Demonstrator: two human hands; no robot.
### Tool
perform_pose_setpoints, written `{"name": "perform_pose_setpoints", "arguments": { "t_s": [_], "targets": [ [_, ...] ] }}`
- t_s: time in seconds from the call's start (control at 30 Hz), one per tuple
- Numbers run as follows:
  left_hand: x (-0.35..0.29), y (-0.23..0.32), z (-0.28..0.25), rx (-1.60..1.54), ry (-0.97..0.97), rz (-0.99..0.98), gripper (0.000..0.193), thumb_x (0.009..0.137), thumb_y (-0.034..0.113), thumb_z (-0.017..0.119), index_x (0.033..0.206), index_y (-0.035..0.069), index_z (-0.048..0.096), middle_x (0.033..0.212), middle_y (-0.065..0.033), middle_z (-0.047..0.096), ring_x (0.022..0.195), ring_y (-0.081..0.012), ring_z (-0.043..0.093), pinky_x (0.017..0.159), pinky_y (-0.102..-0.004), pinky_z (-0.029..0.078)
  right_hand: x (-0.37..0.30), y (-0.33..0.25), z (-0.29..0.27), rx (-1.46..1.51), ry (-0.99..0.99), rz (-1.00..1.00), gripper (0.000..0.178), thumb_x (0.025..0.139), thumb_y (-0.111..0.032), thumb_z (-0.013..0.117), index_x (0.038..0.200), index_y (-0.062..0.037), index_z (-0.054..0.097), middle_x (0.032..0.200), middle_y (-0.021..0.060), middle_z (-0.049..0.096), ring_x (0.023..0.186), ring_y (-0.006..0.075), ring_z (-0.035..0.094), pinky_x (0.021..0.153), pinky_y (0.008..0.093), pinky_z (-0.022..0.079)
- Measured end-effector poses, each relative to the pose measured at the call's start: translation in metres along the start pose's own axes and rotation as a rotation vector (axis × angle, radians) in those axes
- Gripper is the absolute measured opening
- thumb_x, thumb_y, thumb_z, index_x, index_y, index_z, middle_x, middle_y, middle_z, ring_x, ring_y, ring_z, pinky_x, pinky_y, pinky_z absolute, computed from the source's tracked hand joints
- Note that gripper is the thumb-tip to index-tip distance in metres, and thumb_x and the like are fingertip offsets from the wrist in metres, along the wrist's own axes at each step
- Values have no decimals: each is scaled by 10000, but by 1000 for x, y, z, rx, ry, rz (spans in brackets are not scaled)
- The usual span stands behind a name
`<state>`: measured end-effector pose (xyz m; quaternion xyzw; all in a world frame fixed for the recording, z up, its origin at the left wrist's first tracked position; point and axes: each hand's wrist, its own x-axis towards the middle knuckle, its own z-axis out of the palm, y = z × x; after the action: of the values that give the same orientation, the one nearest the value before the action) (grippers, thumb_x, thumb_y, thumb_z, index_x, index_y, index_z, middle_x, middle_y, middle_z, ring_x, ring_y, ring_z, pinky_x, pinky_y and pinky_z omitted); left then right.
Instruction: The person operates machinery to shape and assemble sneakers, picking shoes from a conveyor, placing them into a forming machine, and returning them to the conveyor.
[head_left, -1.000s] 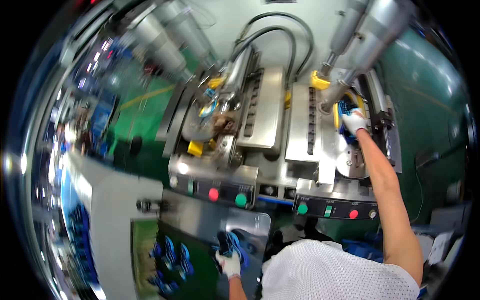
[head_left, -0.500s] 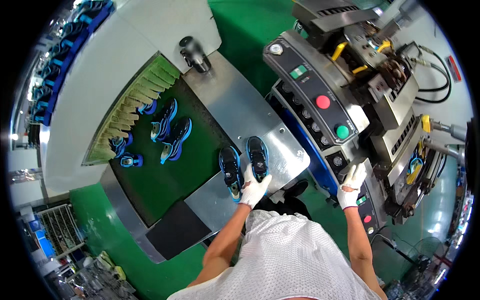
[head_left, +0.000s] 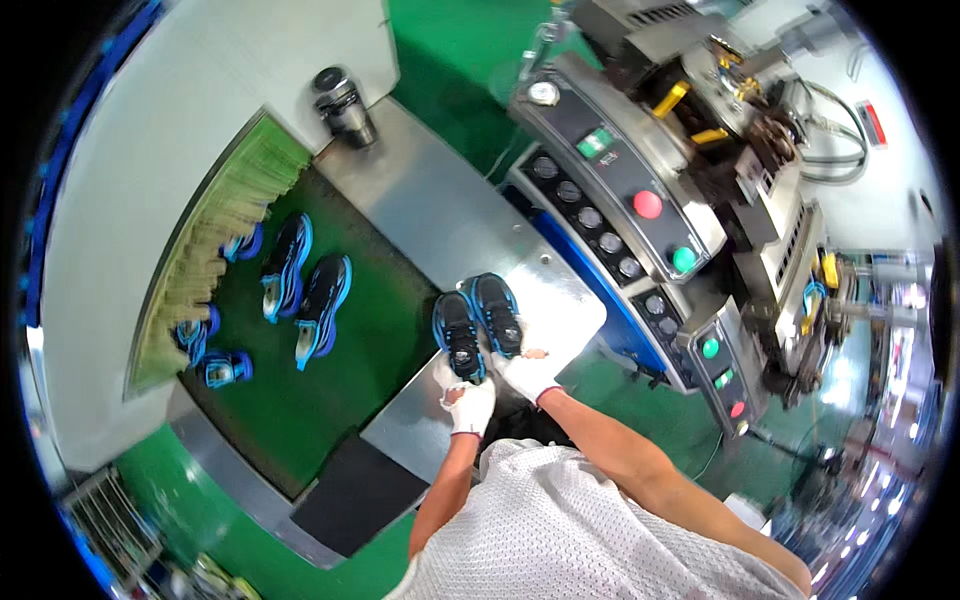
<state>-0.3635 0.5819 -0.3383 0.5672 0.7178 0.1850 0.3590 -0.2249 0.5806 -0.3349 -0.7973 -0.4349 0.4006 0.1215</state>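
My left hand [head_left: 466, 402], in a white glove, is nearest me, its fingers bent around the heel of the left shoe [head_left: 457, 330] and pinching it; my right hand [head_left: 525, 376], gloved too, is at the heel of the right shoe [head_left: 493, 308], but whether those fingers pinch or only touch I cannot tell. The left shoe lies straight ahead of my left fingers, the right shoe ahead and to the left of my right fingers, so each hand is nearer to its own shoe. The pair sits side by side on the metal tabletop [head_left: 565, 300], soles down, toes pointing away from me, heels toward me, both long axes running away and leaning a little left at the far end. To the left is a black mat [head_left: 355, 495], then a green belt [head_left: 260, 430] carrying more shoes [head_left: 325, 300], well apart from my hands. Beyond, a bristle curtain [head_left: 190, 265] hangs over the belt, and a dark flask [head_left: 345, 107] stands at the tabletop's far end. Off to the right is a machine with a control panel [head_left: 610, 165].
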Motion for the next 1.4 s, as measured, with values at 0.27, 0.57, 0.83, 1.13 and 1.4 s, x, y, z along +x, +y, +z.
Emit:
{"name": "perform_pose_setpoints", "arguments": {
  "t_s": [0.27,0.57,0.83,1.13,1.4],
  "targets": [
    [52,49,-16,124,-498,-143,563,811,381,820,1119,-58,647,1048,-207,707,978,-354,683,876,-445,534,-36,23,-91,566,99,486,705,729,-496,826,1184,24,686,1007,213,742,934,299,726,832,391,567],
    [-109,183,41,493,-1049,622,486,785,412,815,863,-34,641,906,-183,687,813,-279,647,803,-426,521,-268,137,-98,1036,722,879,868,711,-708,763,1050,91,724,1005,246,716,924,305,706,862,376,546],
    [-334,195,104,867,-1553,1178,922,752,591,783,1213,-162,515,1236,-314,605,1193,-384,589,1031,-428,461,-507,165,-41,1716,1965,665,550,763,-335,873,1106,53,690,991,73,726,830,173,683,797,307,560],
    [-701,197,189,183,-1928,1846,876,822,314,754,1517,-18,335,1505,-270,437,1321,-384,523,1131,-520,367,-760,295,-30,528,1752,1922,898,783,-411,771,1468,38,402,1325,313,608,1256,428,586,1072,470,451],
    [-740,214,210,-270,-1466,2537,724,765,283,772,1348,-31,479,1214,-225,563,1133,-407,521,966,-566,390,-786,370,-74,-223,1905,1552,649,870,-226,736,1414,43,507,1328,253,625,1285,365,586,1103,453,436]
  ]
}}
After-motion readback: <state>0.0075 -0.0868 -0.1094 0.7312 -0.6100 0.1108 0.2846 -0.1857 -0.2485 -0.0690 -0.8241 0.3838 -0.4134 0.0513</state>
